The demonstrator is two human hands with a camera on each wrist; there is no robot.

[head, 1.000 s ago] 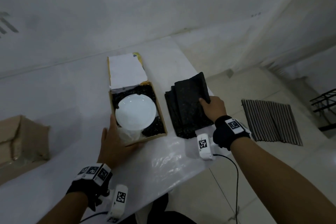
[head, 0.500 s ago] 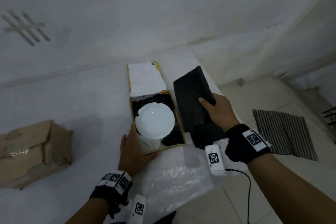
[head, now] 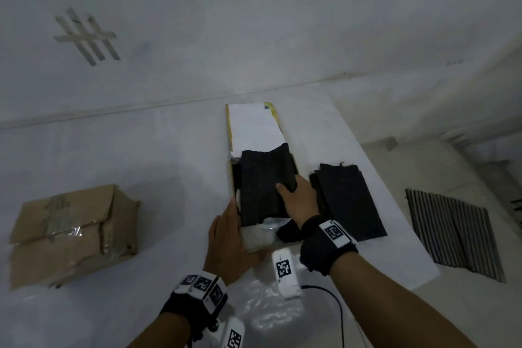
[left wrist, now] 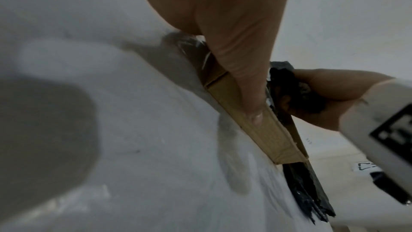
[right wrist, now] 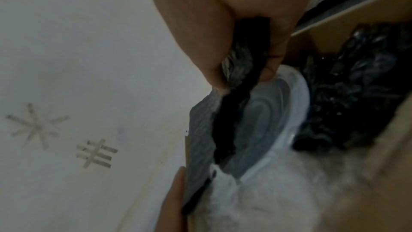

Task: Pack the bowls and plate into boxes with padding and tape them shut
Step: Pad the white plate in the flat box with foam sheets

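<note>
A taped cardboard box (head: pixel 70 234) sits toward the table's (head: pixel 158 150) left edge. The left hand (head: pixel 226 246) braces the open box (left wrist: pixel 263 128) with straight fingers; the right hand (head: pixel 299 200) pinches a black pad (head: pixel 262 189) over the plate (right wrist: pixel 278 112) inside.

- Bare indoor room, looks like a makeshift packing/recording setup; can't narrow it further.
- White surface (head: pixel 113 178) against plain white wall (head: pixel 254 22).
- Tape strips (head: pixel 86 37) stuck on wall in hash pattern, 10 o'clock.
- Worn cardboard box (head: pixel 70 232) at 9 o'clock.
- Tiled floor (head: pixel 452 305) with striped mat (head: pixel 452 232), 3 o'clock.
</note>
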